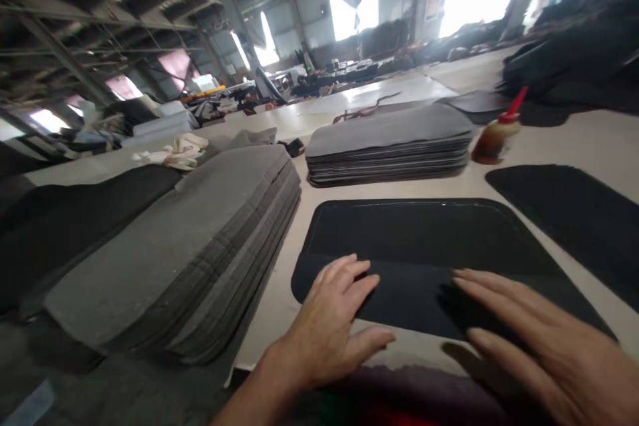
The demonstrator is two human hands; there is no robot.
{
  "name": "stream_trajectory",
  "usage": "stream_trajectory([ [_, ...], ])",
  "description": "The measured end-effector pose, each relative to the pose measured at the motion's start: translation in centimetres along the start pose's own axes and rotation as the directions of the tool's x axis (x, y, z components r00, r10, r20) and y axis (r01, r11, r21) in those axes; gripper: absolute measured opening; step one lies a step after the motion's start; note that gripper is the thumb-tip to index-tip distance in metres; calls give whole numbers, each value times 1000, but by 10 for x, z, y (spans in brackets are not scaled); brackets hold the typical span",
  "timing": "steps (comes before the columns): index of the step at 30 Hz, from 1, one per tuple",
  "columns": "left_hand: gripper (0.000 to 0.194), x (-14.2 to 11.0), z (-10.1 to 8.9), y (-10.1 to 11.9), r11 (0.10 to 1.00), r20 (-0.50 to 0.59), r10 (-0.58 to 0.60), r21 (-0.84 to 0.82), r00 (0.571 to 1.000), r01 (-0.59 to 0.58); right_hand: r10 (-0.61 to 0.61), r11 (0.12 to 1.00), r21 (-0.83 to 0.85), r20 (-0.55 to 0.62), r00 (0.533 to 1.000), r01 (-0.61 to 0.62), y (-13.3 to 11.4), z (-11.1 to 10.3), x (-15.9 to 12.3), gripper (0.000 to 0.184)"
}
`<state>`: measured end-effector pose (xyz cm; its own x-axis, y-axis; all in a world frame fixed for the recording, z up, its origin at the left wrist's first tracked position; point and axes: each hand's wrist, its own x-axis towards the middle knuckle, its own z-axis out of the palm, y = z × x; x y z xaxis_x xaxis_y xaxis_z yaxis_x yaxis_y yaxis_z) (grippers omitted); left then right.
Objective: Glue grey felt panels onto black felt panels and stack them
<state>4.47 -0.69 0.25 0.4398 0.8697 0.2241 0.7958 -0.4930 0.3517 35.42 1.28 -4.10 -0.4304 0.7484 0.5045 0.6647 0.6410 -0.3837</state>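
Observation:
A black rounded panel (424,239) lies flat on the pale table (574,136) right in front of me. My left hand (329,326) rests open on its near left corner, fingers spread. My right hand (539,339) lies open over the panel's near right part, fingers stretched flat toward the left. Neither hand holds anything.
A tall stack of grey foam sheets (200,246) stands at my left, a lower grey stack (389,143) behind the panel. A brown bottle with a red nozzle (496,133) sits at the right beside another black panel (574,219). Dark fabric piles lie farther back.

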Motion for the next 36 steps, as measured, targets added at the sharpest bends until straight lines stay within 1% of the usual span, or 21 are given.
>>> stream_trajectory([
  [2,82,8,7,7,998,166,42,32,985,-48,-164,978,-109,120,979,178,-13,12,10,58],
  [3,88,11,10,9,997,233,42,49,972,-55,-209,960,-150,176,962,236,-19,19,15,61],
  [5,95,15,16,10,995,330,24,82,944,-54,-223,939,-200,269,937,281,-28,29,21,66],
  [6,97,16,18,9,994,355,16,97,935,-54,-215,934,-214,303,928,286,-31,32,22,68],
  [8,96,16,21,5,989,369,16,131,929,-69,-187,935,-219,361,914,278,-34,31,23,73],
  [10,93,14,23,-2,979,356,41,171,934,-108,-149,941,-222,399,905,253,-35,25,20,77],
  [12,90,10,24,-11,959,322,87,230,943,-167,-108,942,-247,413,904,225,-34,17,17,79],
  [14,88,3,23,-23,923,268,142,311,953,-225,-68,934,-297,396,916,198,-30,11,10,80],
  [17,88,-9,18,-41,848,175,219,452,960,-276,-13,905,-399,322,947,148,-20,4,-4,81],
  [20,86,-22,12,-58,773,92,269,573,959,-272,32,867,-491,223,974,84,-7,-2,-21,84],
  [23,84,-34,8,-73,734,33,277,638,960,-233,67,836,-549,138,988,20,1,-8,-35,85],
  [28,84,-50,10,-90,739,-8,216,655,976,-158,91,784,-619,50,995,-41,5,-14,-43,83],
  [30,84,-54,11,-95,752,-23,191,645,981,-132,99,764,-643,29,995,-58,8,-14,-46,83],
  [32,81,-59,12,-99,774,-60,163,627,985,-90,123,752,-653,4,992,-91,14,-15,-53,83],
  [34,75,-66,11,-104,803,-108,109,596,988,-24,159,765,-627,-37,987,-146,25,-20,-61,78],
  [36,67,-75,10,-110,835,-145,61,550,988,29,216,812,-540,-71,974,-220,37,-31,-63,68],
])
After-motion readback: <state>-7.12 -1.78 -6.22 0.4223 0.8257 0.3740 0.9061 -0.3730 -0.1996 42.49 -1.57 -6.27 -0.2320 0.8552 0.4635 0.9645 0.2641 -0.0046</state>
